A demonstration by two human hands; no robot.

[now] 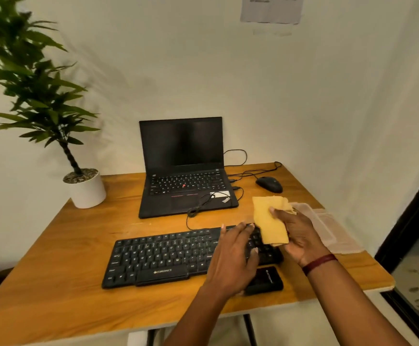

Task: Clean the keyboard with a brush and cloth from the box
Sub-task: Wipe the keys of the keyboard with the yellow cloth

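A black keyboard (158,258) lies on the wooden desk (61,245), its cable running up toward the laptop. My right hand (299,236) grips a folded yellow cloth (269,221) just above the keyboard's right end. My left hand (233,255) rests over the right part of the keyboard with its fingers spread and fairly straight. Behind my right hand sits a clear plastic box (320,226), with its lid lying beside it. No brush shows in view.
An open black laptop (183,168) stands at the back centre, a black mouse (269,184) to its right. A potted plant (86,188) is at the back left. A small black device (266,279) lies below the keyboard's right end. The desk edge runs close on the right.
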